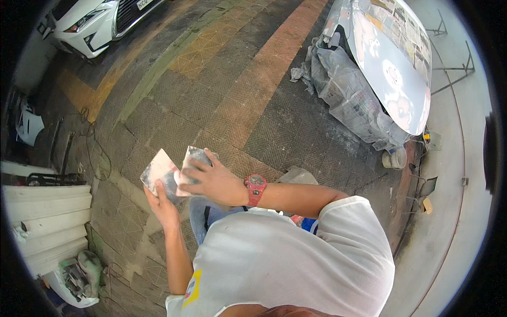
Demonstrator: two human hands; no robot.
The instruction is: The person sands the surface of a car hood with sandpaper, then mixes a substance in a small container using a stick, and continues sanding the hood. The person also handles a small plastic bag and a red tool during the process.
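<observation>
My left hand (165, 207) grips the lower edge of a thin, squarish plate (161, 170), smeared pale pink and dark grey. Just right of it, my right hand (224, 183) holds a second flat, squarish piece (194, 154) with similar pale and grey patches. The fingers of that hand lie across its face, and its thumb is hidden. Both pieces are tilted, and their near edges meet or overlap; I cannot tell which. A red watch (255, 189) is on my right wrist.
At the upper right stands a car body part (369, 63) with grey patches, partly masked with newspaper and plastic sheeting. A bucket (394, 157) sits below it. A white car (84, 26) is at the upper left. White panels (50, 222) and a cable (91, 138) lie on the left.
</observation>
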